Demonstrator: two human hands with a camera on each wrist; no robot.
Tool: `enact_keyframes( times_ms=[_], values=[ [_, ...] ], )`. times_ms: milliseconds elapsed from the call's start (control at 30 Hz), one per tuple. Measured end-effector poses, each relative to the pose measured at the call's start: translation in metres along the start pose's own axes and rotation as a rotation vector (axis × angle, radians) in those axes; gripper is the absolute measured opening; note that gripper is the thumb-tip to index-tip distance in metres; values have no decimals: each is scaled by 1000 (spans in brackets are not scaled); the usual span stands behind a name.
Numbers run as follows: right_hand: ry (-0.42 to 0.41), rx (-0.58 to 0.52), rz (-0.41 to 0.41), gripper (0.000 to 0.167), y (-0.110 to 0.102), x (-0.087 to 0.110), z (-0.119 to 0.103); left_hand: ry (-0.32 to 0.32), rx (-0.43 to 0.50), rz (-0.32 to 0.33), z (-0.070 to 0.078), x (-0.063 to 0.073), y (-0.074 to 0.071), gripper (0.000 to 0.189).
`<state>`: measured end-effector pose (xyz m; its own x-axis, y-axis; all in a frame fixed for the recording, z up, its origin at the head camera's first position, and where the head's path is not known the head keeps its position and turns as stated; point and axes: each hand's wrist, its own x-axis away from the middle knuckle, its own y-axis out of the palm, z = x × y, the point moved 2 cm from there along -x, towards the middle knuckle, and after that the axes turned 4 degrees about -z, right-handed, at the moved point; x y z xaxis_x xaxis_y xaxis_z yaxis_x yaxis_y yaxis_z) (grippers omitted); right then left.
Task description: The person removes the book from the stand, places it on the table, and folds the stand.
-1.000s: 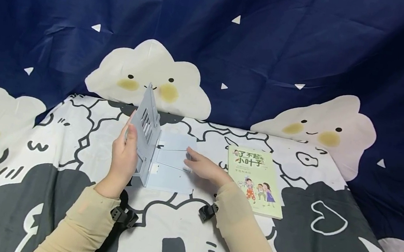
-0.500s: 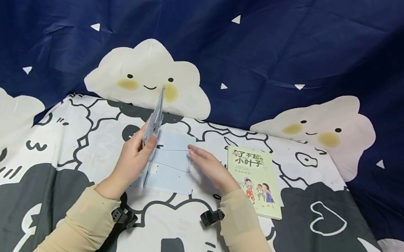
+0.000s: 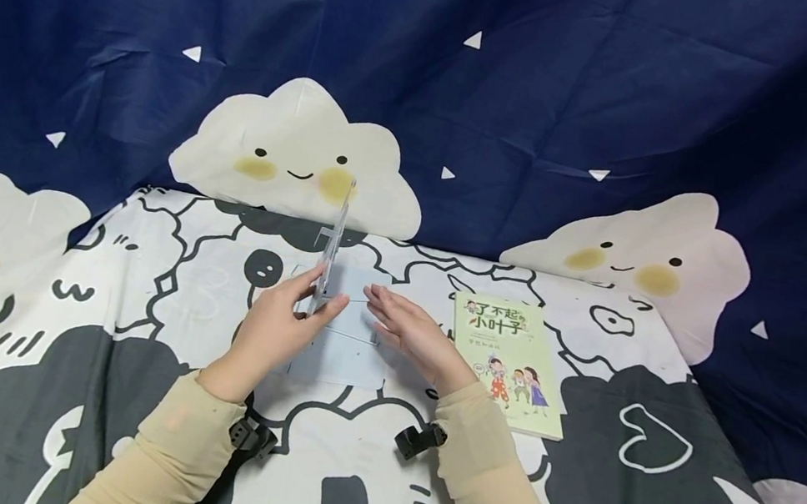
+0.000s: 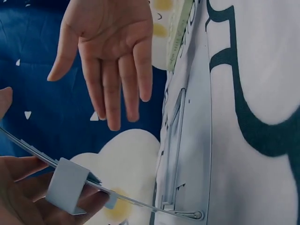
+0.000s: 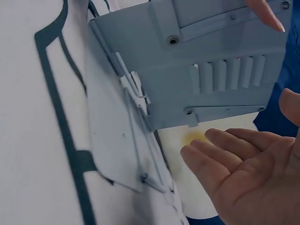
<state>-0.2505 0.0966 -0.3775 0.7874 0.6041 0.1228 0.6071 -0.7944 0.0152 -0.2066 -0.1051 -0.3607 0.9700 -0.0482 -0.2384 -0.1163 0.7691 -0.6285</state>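
A light blue metal folding book stand stands on the cloth. Its base plate [image 3: 359, 364] lies flat, and its slotted back panel [image 5: 225, 61] rises from it, edge-on in the head view and tilted slightly right at the top. My left hand [image 3: 277, 325] holds the panel low down, thumb on the right side and fingers on the left. My right hand [image 3: 412, 329] hovers over the right side of the base, fingers extended and holding nothing. A wire support [image 5: 131, 108] shows along the hinge and base in the right wrist view. A green book [image 3: 510, 366] lies right of the stand.
The surface bears a black-and-white cartoon cloth [image 3: 350, 439]. Behind it hangs a dark blue curtain [image 3: 527, 107] with cloud faces and white triangles. My right forearm [image 3: 497, 474] passes close by the book's lower left corner.
The panel has swung from leaning left, through upright, to a slight rightward lean, with my left hand following rightward. My right hand's fingers have shifted a little; the book stays put.
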Motion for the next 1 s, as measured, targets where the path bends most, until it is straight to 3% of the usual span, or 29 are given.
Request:
enact_keyframes(
  times_ms=[433, 700, 1000],
  values=[
    [-31, -159, -44, 82, -3, -2, 3, 66, -125, -60, 6, 6, 11, 77],
    [-66, -202, -14, 84, 1, 1, -1, 197, -154, -15, 8, 10, 22, 72],
    [-98, -250, 36, 83, 0, 2, -5, 251, -181, 29, 11, 12, 26, 62]
  ],
)
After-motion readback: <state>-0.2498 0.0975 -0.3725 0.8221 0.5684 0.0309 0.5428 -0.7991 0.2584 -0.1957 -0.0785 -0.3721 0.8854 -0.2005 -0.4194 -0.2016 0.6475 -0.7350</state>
